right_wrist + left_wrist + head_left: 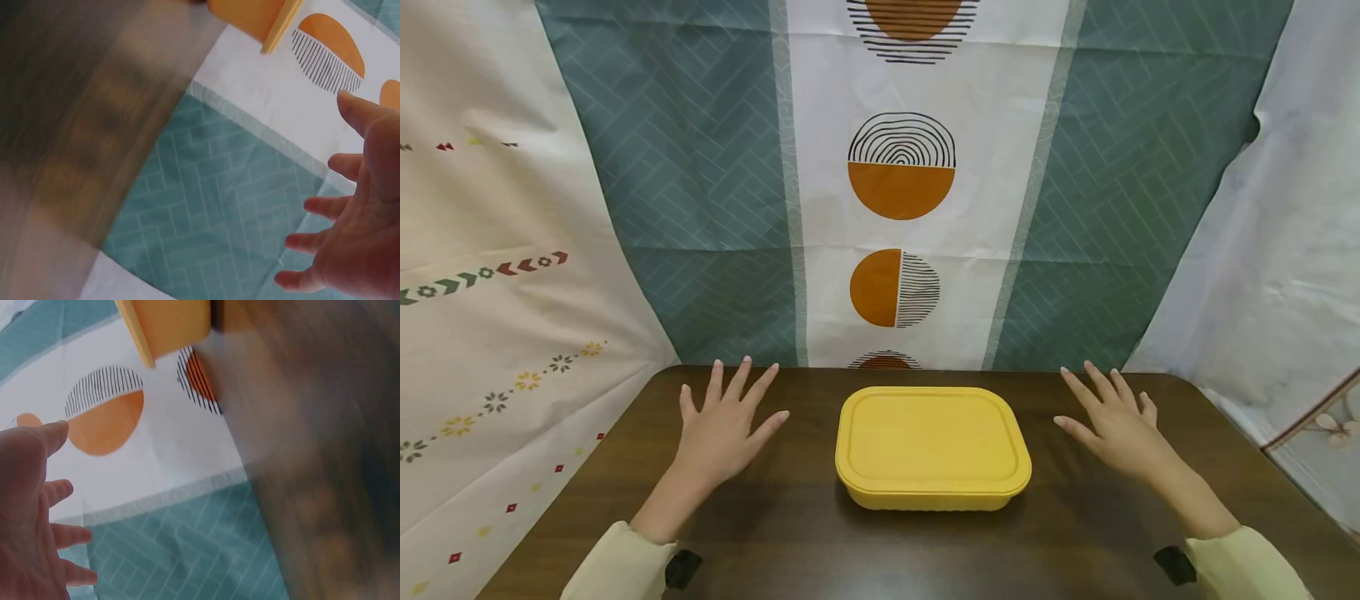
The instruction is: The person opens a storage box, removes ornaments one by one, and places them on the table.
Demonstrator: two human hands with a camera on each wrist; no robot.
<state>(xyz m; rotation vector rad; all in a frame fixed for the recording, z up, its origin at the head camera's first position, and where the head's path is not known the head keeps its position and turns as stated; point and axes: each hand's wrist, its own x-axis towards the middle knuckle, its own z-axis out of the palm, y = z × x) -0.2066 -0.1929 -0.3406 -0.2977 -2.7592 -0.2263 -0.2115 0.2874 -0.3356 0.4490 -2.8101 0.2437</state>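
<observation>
"Where is the yellow container (933,450), and why there?"

"On the counter (775,550), close to the far edge and between the two hands; I'd judge the middle spot puts it about equally near to either side; it lies flat with its lid (928,417) uppermost, which seems the steadiest way for so broad a thing to rest."

"Does either hand hold it?"

"No; the left hand (721,433) is apart from its left side, the right hand (1123,429) apart from its right; the fingers (738,379) of both are straight and fanned out, gripping nothing."

"Why spread so wide?"

"Perhaps to keep clear of the container's sides; that is only my reading; whether the fingertips touch the counter, I cannot tell."

"And the patterned cloth (700,167)?"

"It hangs behind the counter; likely as a screen."
</observation>
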